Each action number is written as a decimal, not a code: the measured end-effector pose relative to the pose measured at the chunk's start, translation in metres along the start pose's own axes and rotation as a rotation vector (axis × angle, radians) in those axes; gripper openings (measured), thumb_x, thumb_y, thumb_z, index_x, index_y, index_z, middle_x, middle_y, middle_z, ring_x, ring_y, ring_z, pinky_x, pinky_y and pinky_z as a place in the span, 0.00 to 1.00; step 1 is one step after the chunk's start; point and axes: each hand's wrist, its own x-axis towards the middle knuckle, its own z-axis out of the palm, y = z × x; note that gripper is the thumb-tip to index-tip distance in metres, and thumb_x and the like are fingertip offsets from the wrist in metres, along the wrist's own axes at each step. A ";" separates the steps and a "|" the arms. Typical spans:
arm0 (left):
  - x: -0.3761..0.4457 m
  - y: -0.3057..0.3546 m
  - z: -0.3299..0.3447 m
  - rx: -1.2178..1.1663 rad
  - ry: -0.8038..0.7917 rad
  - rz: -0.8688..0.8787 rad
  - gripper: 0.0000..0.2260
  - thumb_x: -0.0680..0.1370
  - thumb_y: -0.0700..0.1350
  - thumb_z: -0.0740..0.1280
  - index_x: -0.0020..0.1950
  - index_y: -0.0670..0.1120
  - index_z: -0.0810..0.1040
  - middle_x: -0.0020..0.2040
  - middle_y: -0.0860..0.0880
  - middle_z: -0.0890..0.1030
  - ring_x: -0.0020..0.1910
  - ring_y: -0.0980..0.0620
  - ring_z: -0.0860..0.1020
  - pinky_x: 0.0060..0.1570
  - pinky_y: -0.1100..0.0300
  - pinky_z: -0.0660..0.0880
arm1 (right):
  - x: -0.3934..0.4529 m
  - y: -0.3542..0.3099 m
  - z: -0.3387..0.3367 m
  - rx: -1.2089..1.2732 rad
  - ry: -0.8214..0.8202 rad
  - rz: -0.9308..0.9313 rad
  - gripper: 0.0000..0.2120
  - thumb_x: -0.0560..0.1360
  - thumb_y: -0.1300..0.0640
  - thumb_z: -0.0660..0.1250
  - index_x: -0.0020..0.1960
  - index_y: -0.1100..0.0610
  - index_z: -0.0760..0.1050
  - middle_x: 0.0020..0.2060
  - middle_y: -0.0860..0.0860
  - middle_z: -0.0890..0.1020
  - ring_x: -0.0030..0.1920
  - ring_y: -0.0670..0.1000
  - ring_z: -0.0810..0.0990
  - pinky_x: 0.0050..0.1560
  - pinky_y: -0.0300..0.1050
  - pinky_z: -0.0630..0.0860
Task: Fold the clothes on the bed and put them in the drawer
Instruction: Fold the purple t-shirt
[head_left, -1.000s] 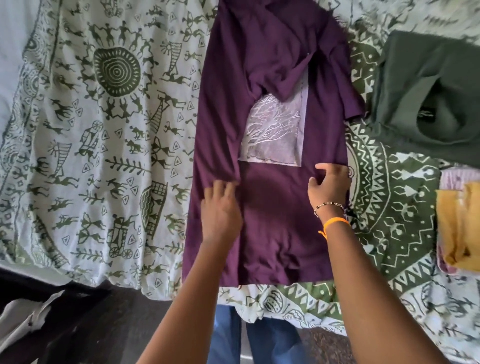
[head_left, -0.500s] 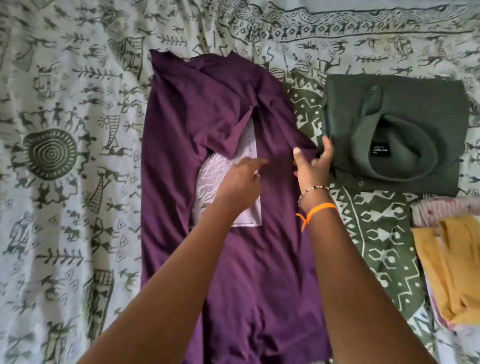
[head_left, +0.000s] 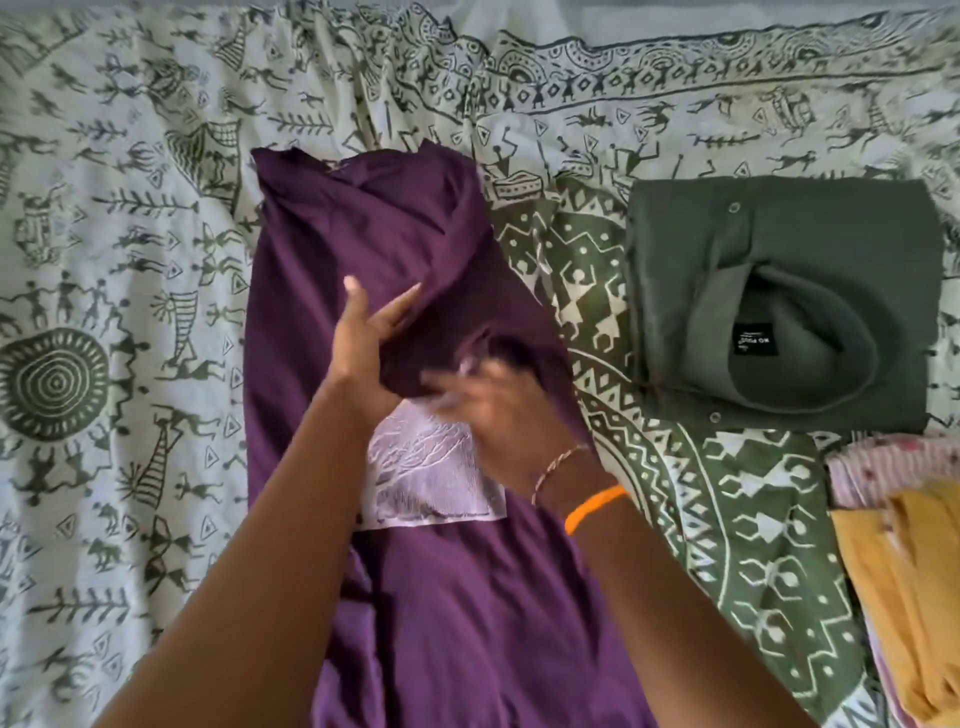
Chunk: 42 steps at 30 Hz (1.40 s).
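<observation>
While the head camera looks down on the bed (head_left: 130, 249), covered by a pale sheet printed with green figures, a purple T-shirt (head_left: 467, 613) lies lengthwise in the middle of it, its hem toward the person and its neck end away. A white printed panel (head_left: 436, 483) shows on its chest, partly covered by folded purple cloth and by the forearms.

The left hand (head_left: 363, 348) stands on edge over the shirt's middle, its fingers (head_left: 395, 312) straight and pressed against a lifted fold of the purple cloth; they are not curled round it. The right hand (head_left: 493, 410) is just beside it, blurred by motion, with a fold of the sleeve cloth draped over its knuckles. Its fingers seem to be bent into that cloth, but the blur does not let one tell whether they grip it. An orange band (head_left: 595, 506) and a thin beaded bracelet (head_left: 558, 465) sit on the right wrist.

To the right of the purple shirt, apart from it, a dark green shirt (head_left: 779, 244) lies folded in a neat rectangle, collar and black label facing up. Nearer the person, at the right edge, a yellow garment (head_left: 904, 587) lies folded on top of a pink patterned cloth (head_left: 883, 457), both cut off by the frame.
</observation>
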 end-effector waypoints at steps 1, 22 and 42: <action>-0.003 0.006 -0.007 0.001 0.008 -0.017 0.35 0.77 0.67 0.44 0.65 0.41 0.72 0.58 0.43 0.79 0.56 0.45 0.79 0.57 0.50 0.75 | -0.005 -0.002 0.011 0.068 -0.104 0.037 0.22 0.70 0.69 0.59 0.57 0.53 0.80 0.64 0.47 0.76 0.59 0.55 0.73 0.58 0.51 0.69; 0.105 0.064 0.064 2.120 0.276 0.879 0.11 0.76 0.40 0.60 0.58 0.41 0.74 0.60 0.43 0.75 0.59 0.40 0.71 0.45 0.47 0.73 | 0.020 0.029 0.031 -0.023 0.518 0.527 0.09 0.63 0.69 0.70 0.42 0.59 0.79 0.51 0.53 0.80 0.49 0.59 0.77 0.48 0.54 0.76; 0.055 0.065 -0.011 1.179 0.252 0.060 0.11 0.71 0.53 0.72 0.38 0.47 0.78 0.32 0.51 0.77 0.31 0.55 0.73 0.35 0.64 0.70 | -0.022 0.035 0.031 0.293 0.351 0.896 0.20 0.71 0.56 0.70 0.60 0.56 0.71 0.48 0.55 0.82 0.47 0.59 0.81 0.44 0.47 0.75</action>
